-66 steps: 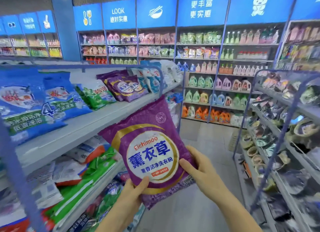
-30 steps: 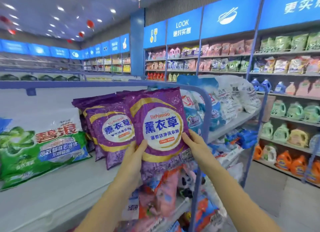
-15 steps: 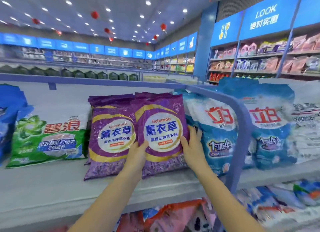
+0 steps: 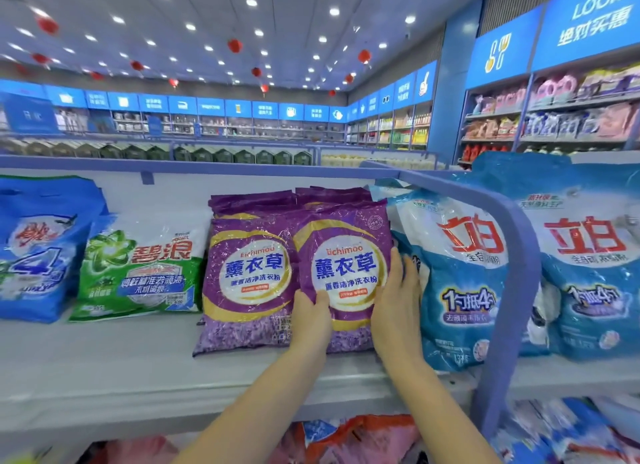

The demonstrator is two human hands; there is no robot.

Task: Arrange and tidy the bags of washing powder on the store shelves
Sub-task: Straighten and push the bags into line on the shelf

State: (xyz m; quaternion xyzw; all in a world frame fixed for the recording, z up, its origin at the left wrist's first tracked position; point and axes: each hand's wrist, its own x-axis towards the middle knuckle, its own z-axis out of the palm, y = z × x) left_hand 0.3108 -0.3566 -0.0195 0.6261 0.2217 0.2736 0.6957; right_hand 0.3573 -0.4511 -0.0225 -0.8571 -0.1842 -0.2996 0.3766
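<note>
Both hands are working on the purple bag (image 4: 346,266), which is standing upright on the shelf (image 4: 104,370) right between them, leaning back a little. The left hand (image 4: 310,320) is gripping the bag's lower left edge, with the thumb lying on the front and the fingers tucked out of sight behind. The right hand (image 4: 398,307) is not clutching anything. Its fingers (image 4: 403,273) are pointing straight up and pressing flat along the bag's right side, wedged between it and the blue-and-white bag (image 4: 457,280) just right of that hand.

Immediately left of the left hand, the twin bag (image 4: 249,276) is standing in the same pose, its edge meeting the held one's by the thumb. The tops of more purple bags (image 4: 332,191) are peeking up behind the pair.

Further out from the left hand, a green bag (image 4: 138,269) is leaning back, and beyond it a blue bag (image 4: 38,252). Over on the right hand's side, past the blue-and-white bag, a blue post (image 4: 516,290) is curving up over the shelf, with a matching bag (image 4: 588,273) standing beyond it. Below the forearms, the orange bags (image 4: 353,436) on the lower level are coming through too blurred to read.
</note>
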